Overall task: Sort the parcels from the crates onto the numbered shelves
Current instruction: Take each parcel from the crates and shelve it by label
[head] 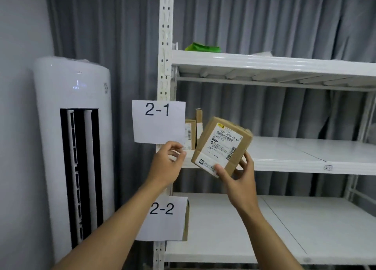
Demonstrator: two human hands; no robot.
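**Parcel sorting, mid-run: one box in hand, shelf 2-1 right there**

So here's where it stands. The right hand [238, 180] grips a brown cardboard parcel [221, 145] from underneath, thumb across the white label on the front, fingers round the back. The parcel is up in the air, tilted, just in front of the left end of the middle shelf [305, 157], and it's not set down yet. The left hand [166, 164] is up by the bottom edge of the 2-1 sign [158, 121] with its fingers curled. It might be pinching the corner of the sheet or just be next to it, I honestly can't tell.

Progress-wise, two small boxes [191, 135] already stand at the far left of that middle shelf, half hidden behind the sign. A green packet [203, 47] lies on the top shelf [264, 62]. Down at the bottom shelf [264, 229] a brown edge peeks out from behind the 2-2 sign [162, 219], probably another box. So I'd say some sorting is done. The crates aren't in shot, so no idea how many parcels are left. My guess is this one goes on 2-1, but the label print is too small to confirm.

The shelves are flat white boards with a seam across each, smooth enough that a box should slide back easily. They hang on a white slotted post [165, 35]. Behind is a grey curtain [264, 21], and to the left a tall white air conditioner [75, 147] stands against a pale wall [18, 86].
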